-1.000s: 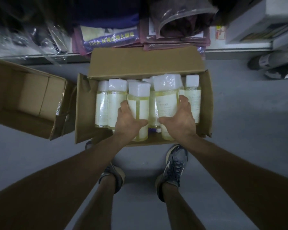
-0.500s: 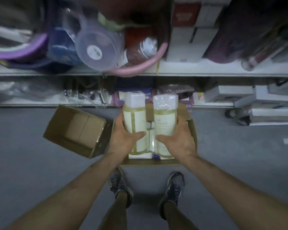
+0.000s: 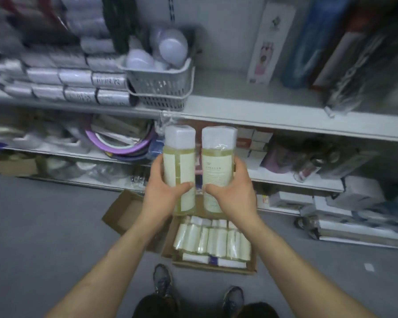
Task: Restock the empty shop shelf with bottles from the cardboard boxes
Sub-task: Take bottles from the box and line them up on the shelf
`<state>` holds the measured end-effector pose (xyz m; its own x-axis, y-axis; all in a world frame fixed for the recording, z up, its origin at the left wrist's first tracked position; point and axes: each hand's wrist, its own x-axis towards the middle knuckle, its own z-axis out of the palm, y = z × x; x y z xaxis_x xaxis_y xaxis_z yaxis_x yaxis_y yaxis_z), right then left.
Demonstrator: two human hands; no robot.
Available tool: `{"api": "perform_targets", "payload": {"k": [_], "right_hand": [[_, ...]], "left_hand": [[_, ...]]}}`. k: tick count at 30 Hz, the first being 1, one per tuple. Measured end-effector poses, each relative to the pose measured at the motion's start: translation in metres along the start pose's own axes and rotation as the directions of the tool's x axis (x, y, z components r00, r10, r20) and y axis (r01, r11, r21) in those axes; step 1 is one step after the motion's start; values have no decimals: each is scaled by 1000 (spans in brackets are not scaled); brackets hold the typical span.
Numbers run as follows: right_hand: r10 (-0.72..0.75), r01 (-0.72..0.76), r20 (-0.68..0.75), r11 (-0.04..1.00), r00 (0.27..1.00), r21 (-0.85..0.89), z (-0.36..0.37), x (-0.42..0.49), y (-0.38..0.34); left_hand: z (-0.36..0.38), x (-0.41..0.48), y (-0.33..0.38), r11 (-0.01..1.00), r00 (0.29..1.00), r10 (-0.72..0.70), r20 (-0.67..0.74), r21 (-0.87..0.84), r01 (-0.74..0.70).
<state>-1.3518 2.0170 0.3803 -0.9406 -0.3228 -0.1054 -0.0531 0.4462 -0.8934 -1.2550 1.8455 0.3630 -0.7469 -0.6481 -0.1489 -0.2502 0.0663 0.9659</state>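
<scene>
My left hand point(image 3: 164, 197) grips a pale yellow bottle with a white cap point(image 3: 178, 161), held upright. Beside it my right hand point(image 3: 232, 193) grips a second, matching bottle point(image 3: 217, 161). Both bottles are raised in front of the shelving, just below the edge of a white shelf point(image 3: 251, 111) that has a bare stretch right of a grey basket. Below my hands an open cardboard box point(image 3: 253, 267) on the floor holds several more of the same bottles point(image 3: 213, 242).
A grey basket point(image 3: 159, 86) with pale round items stands on the shelf, with wrapped rolls to its left and tall boxes point(image 3: 269, 42) to its right. Another open cardboard box point(image 3: 122, 212) lies left of the full one. Lower shelves are crowded with goods. My feet stand on grey floor.
I have lifted both bottles out of the box and risen, so the view has swung up from the box to the shelves. The bottles now sit at shelf height.
</scene>
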Motion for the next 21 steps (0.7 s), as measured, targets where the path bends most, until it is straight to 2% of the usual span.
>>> {"api": "perform_targets", "payload": {"k": [11, 16, 21], "right_hand": [[-375, 376, -41, 927, 926, -3, -21, 12, -200], [-443, 445, -84, 896, 893, 10, -8, 24, -284], [-468, 481, -210, 876, 859, 16, 30, 31, -357]], "left_hand": [[-94, 15, 183, 963, 950, 258, -175, -36, -268], [-156, 46, 236, 927, 912, 364, -192, -18, -374], [-231, 82, 282, 879, 870, 475, -132, 37, -475]]}}
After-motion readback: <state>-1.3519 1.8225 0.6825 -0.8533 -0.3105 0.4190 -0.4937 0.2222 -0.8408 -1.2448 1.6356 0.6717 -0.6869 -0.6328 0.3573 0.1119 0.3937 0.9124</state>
